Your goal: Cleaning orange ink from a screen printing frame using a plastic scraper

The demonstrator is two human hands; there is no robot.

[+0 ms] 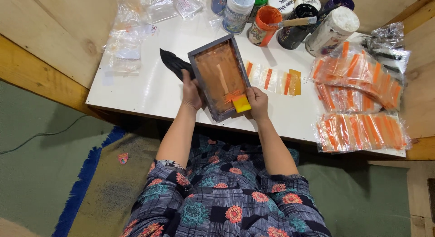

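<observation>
A small grey-framed printing screen, its mesh stained orange, lies tilted on the white table. My left hand grips the frame's left edge. At the screen's near right corner my right hand holds a yellow squeegee, pressed on the mesh among orange ink. A pale strip shape shows in the middle of the mesh.
Paint jars stand at the table's back, one orange jar with a stick in it. Printed clear bags with orange stripes lie right of the screen; stacks of them fill the right side. Empty clear bags lie left. A black cloth sits behind the frame.
</observation>
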